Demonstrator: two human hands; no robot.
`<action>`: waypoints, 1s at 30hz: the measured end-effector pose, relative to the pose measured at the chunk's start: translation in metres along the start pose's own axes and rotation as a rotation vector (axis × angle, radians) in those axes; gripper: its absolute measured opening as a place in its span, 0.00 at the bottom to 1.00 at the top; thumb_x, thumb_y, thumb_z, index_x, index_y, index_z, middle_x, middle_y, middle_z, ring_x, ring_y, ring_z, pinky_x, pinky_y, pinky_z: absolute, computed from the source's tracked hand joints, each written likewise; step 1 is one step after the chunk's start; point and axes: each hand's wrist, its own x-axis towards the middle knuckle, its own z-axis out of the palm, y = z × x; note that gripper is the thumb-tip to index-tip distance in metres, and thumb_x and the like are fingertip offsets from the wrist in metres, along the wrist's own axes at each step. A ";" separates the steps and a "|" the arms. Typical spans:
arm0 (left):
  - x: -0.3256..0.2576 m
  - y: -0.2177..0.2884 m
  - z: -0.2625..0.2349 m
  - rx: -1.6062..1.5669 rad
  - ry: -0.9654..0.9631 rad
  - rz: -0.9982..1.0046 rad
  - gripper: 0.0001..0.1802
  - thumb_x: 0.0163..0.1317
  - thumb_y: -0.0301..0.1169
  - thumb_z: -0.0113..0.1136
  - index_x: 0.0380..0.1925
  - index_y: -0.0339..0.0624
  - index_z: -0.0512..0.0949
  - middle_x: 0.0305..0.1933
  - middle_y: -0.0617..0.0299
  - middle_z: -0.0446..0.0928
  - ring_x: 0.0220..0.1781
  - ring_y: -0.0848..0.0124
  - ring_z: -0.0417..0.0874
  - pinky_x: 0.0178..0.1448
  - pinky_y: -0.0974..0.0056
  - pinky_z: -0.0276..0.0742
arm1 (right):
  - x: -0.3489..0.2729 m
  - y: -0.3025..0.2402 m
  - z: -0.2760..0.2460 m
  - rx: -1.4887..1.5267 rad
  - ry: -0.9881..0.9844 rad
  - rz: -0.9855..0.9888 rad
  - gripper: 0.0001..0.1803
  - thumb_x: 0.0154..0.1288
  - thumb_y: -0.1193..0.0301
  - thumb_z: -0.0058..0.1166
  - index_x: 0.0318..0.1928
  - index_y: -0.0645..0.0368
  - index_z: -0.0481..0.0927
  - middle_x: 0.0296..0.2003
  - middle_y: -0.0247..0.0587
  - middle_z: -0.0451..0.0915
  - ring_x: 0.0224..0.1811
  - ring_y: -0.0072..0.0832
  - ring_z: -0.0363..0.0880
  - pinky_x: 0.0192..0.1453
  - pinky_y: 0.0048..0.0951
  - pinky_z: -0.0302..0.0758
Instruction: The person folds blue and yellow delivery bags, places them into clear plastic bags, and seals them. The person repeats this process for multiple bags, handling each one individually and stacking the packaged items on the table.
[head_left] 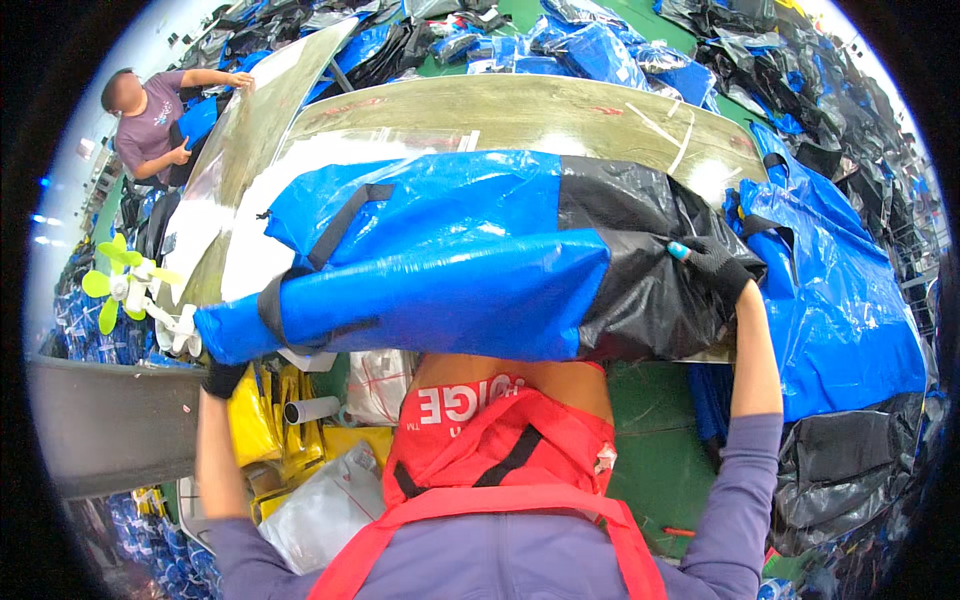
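A long blue and black woven plastic bag (450, 285) with dark webbing straps (345, 225) lies across the table in front of me, its near edge overhanging. At its left end my left hand (222, 380), in a dark glove, closes on the blue corner; most of its fingers are hidden by the material. Towards the right end, my right hand (715, 268), also gloved, grips the black section, with a bright blue thumb tip lying on top. The black part is creased around that hand.
Another blue and black bag (835, 310) is heaped at the right. A small green-bladed fan (120, 286) is at the left. Behind the wood-patterned table (540, 105) are piles of bags (590, 50). A person (150, 120) handles blue material at far left. Yellow bags (255, 420) lie below.
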 end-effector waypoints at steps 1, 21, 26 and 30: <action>-0.009 -0.012 0.013 -0.060 0.188 0.103 0.31 0.69 0.36 0.54 0.69 0.44 0.56 0.67 0.53 0.64 0.65 0.61 0.66 0.70 0.56 0.60 | -0.009 0.000 0.000 -0.033 -0.041 0.063 0.26 0.66 0.51 0.56 0.50 0.62 0.81 0.36 0.40 0.83 0.38 0.23 0.76 0.45 0.27 0.73; 0.034 0.037 0.090 1.174 0.683 -0.057 0.38 0.57 0.33 0.56 0.67 0.34 0.57 0.69 0.37 0.59 0.72 0.45 0.58 0.75 0.51 0.53 | -0.068 0.023 0.055 -0.532 0.131 -0.089 0.20 0.60 0.52 0.57 0.49 0.43 0.84 0.61 0.48 0.68 0.65 0.45 0.65 0.68 0.40 0.63; 0.074 0.133 0.137 1.238 0.299 0.479 0.23 0.66 0.47 0.46 0.45 0.41 0.80 0.53 0.43 0.77 0.66 0.53 0.70 0.77 0.47 0.44 | -0.071 0.028 0.045 -0.444 0.110 -0.200 0.20 0.59 0.53 0.58 0.47 0.50 0.85 0.61 0.50 0.69 0.64 0.49 0.66 0.68 0.40 0.64; 0.102 0.129 0.151 1.490 -0.009 0.128 0.34 0.62 0.61 0.47 0.40 0.40 0.82 0.55 0.47 0.76 0.67 0.55 0.68 0.72 0.36 0.46 | -0.073 0.027 0.042 -0.226 -0.015 -0.133 0.20 0.55 0.56 0.64 0.41 0.58 0.85 0.64 0.54 0.66 0.65 0.50 0.64 0.69 0.40 0.62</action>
